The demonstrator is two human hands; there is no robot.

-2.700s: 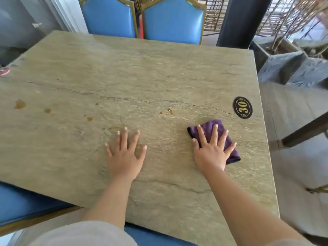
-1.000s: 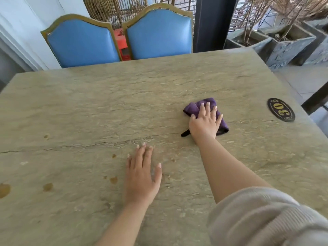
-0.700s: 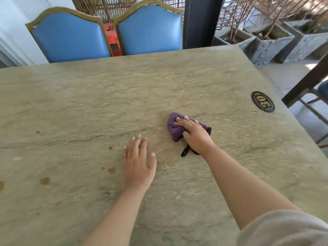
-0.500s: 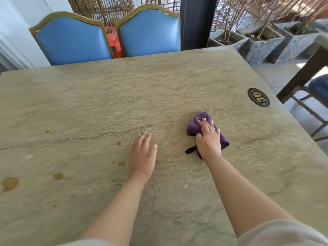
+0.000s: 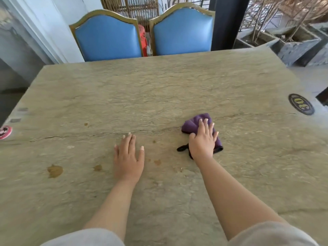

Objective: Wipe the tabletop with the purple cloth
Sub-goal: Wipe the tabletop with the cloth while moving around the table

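**Right hand pressing cloth on table**

Left hand (image 5: pixel 128 158) flat on the table (image 5: pixel 159 96), fingers together, holding nothing. Brown stains (image 5: pixel 55 170) at its 9 o'clock. Right hand (image 5: pixel 203 139) spread palm-down on the purple cloth (image 5: pixel 192 123), mid-table, pressing rather than gripping. Number plaque (image 5: pixel 301 104) at 2 o'clock. Two blue chairs (image 5: pixel 108 36) at 12.

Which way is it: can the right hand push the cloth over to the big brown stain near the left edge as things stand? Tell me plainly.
Probably not directly. The left hand lies flat on the tabletop between the purple cloth, under the right hand, and the large brown stain. Lift it and the path looks free.
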